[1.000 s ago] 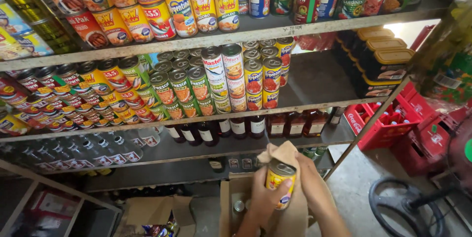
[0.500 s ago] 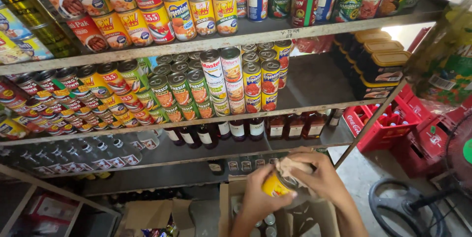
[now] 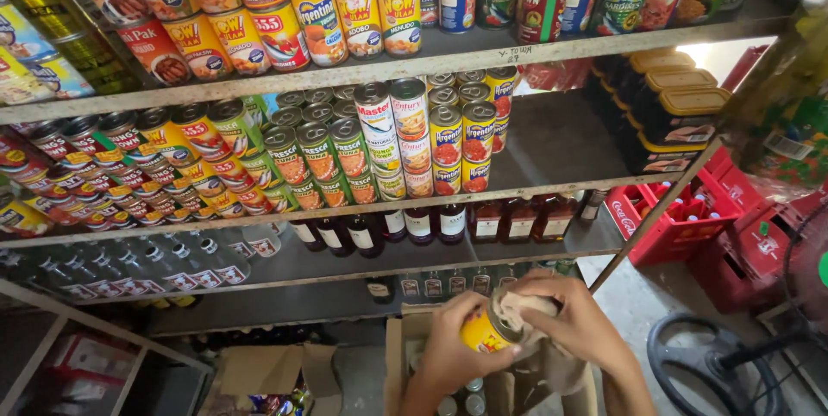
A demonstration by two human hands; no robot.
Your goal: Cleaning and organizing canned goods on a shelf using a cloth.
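Fingers of the left hand [image 3: 448, 354] wrap around a yellow can [image 3: 485, 330], pinching its side so it lies tilted with its top end turned toward the right hand [image 3: 576, 328]. That hand presses a beige cloth [image 3: 524, 311] flat against the can's lid, fingers closed over the fabric, which looks like wiping; the tilt seems meant to give the cloth a square face to rub. Both hands hover just above an open cardboard box [image 3: 405, 349] on the floor below the shelving, with more can tops showing inside it.

Going left to right along the middle shelf [image 3: 552, 181]: low red tins crowd the left end, taller green-labelled cans stand toward the centre, red-and-yellow ones beside them, and the right end is bare. Dark bottles [image 3: 431, 225] line the next shelf down.
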